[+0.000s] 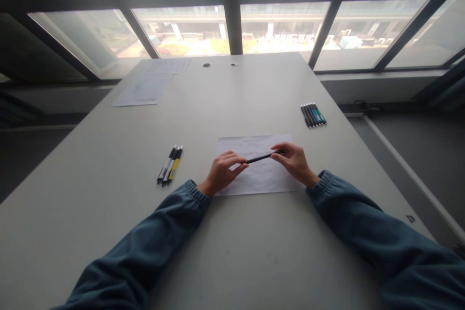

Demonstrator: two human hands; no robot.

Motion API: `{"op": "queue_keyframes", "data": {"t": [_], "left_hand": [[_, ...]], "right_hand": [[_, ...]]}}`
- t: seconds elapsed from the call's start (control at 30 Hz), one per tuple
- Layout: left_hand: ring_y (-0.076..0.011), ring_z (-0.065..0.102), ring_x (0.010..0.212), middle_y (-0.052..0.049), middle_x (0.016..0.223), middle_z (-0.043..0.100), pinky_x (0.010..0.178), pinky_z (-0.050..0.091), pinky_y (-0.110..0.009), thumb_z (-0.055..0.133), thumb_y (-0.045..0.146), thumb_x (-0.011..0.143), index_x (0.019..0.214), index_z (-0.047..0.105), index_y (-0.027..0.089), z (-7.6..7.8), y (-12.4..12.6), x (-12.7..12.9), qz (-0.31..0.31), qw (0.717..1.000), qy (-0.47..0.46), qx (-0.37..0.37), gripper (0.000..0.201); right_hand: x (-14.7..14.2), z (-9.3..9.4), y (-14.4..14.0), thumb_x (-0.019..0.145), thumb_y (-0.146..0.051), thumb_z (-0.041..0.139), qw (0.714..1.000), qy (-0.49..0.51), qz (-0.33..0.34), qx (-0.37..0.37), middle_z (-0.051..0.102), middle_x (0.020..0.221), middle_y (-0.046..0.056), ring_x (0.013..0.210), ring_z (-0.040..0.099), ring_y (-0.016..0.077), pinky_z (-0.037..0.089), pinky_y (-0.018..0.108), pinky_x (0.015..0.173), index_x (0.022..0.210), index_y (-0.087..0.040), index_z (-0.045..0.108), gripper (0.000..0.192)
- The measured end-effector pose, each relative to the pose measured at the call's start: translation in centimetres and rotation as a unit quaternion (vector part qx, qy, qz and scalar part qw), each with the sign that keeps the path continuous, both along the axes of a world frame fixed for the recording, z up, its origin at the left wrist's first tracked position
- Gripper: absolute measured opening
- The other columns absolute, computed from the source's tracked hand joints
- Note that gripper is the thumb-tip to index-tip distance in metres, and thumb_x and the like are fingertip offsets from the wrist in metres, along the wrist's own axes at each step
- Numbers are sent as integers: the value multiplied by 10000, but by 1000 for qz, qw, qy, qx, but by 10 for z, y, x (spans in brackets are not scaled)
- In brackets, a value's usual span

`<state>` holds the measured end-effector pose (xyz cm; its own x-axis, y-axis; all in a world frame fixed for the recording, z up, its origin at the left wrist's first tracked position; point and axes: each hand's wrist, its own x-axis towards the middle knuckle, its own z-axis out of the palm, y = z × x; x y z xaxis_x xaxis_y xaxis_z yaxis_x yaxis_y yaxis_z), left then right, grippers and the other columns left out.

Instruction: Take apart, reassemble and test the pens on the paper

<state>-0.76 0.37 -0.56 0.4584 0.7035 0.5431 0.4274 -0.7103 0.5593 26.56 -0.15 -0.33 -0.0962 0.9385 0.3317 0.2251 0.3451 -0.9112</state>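
Between my two hands a slim black pen (259, 158) is held almost level, its right end slightly higher. My left hand (225, 168) pinches the left end with thumb and fingers. At the other end, the thumb and fingers of my right hand (290, 157) close on the pen and partly hide it. Beneath both hands a white sheet of paper (261, 185) lies flat on the table. To the left lie a few pens (170, 164) side by side, with black, white and yellow barrels. Further back on the right is a neat row of several dark, blue and green pens (313, 115).
The white table (225, 111) runs back to large windows (276, 24). More paper sheets (143, 88) rest at its far left. Two small round fittings, one a dark grommet (206, 65), sit near the far edge. A small dark mark (410, 218) shows by the right edge.
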Motion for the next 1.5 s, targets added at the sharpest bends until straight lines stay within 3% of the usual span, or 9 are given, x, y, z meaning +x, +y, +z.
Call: {"op": "queue_keyframes", "data": {"t": [0.13, 0.3, 0.53, 0.8, 1.0, 1.1, 1.2, 1.4, 1.5], "left_hand": [[-177, 647, 793, -52, 833, 739, 781, 518, -328, 650, 296, 933, 929, 726, 206, 2, -2, 0, -3, 998, 52, 27, 119], [-180, 650, 831, -49, 880, 748, 816, 483, -335, 634, 331, 948, 963, 710, 211, 8, -7, 1, -31, 992, 110, 56, 143], [-195, 641, 862, -65, 933, 752, 806, 418, -366, 501, 322, 1005, 989, 703, 200, 17, -13, -1, -1, 980, 175, 96, 236], [-238, 622, 1022, -80, 1043, 733, 892, 424, -404, 478, 294, 1008, 1136, 674, 207, 10, -9, 3, 79, 972, 215, 54, 249], [-280, 528, 1293, -99, 1348, 620, 1052, 426, -466, 525, 273, 976, 1249, 629, 225, 4, -6, 2, 81, 970, 229, 8, 296], [-290, 483, 1365, -100, 1412, 584, 1123, 399, -493, 552, 305, 963, 1242, 640, 227, 3, -6, 2, 58, 973, 223, 0, 303], [-297, 462, 1397, -96, 1436, 570, 1168, 362, -522, 571, 336, 951, 1239, 651, 237, 4, -7, 2, 40, 971, 235, -3, 315], [-308, 481, 1373, -93, 1440, 568, 1157, 362, -526, 614, 410, 924, 1297, 631, 265, 7, -9, 3, -6, 966, 259, -3, 401], [-309, 489, 1351, -85, 1452, 556, 1106, 397, -503, 600, 432, 934, 1309, 627, 290, 9, -11, 3, -32, 962, 271, -6, 402]], "right_hand": [[-12, 1, -1, 881, -479, 708, 985, 141, 33, -92, 667, 734, 15, 651, 597, 147, 516, 298, 643, 969, -208, 724, 286], [-33, 7, -2, 966, -580, 522, 961, 245, 66, -106, 670, 1029, 71, 955, 649, 204, 558, 390, 847, 929, -221, 637, 379], [-19, 21, 11, 968, -684, 305, 920, 357, 76, -141, 331, 606, -31, 540, 373, 178, 437, 370, 570, 736, -266, 415, 491], [-5, 17, 16, 922, -543, 448, 908, 389, 55, -147, 205, 575, -49, 509, 216, 161, 301, 330, 506, 645, -260, 344, 409], [0, 21, 13, 904, -521, 574, 892, 405, 47, -197, 153, 521, -94, 435, 138, 124, 226, 282, 427, 779, -252, 587, 297], [2, 18, 16, 889, -450, 595, 887, 409, 44, -209, 283, 498, -74, 423, 283, 125, 287, 274, 417, 836, -235, 648, 228], [1, 16, 18, 910, -581, 498, 886, 416, 32, -203, 532, 621, 25, 577, 525, 181, 418, 315, 482, 801, -225, 647, 401], [4, 15, 20, 846, -864, 358, 923, 336, 18, -185, 515, 562, -4, 484, 503, 156, 334, 288, 410, 878, -236, 670, 702], [4, 15, 20, 817, -761, 595, 927, 326, 17, -183, 650, 718, 21, 628, 623, 165, 370, 255, 443, 913, -241, 644, 531]]}}
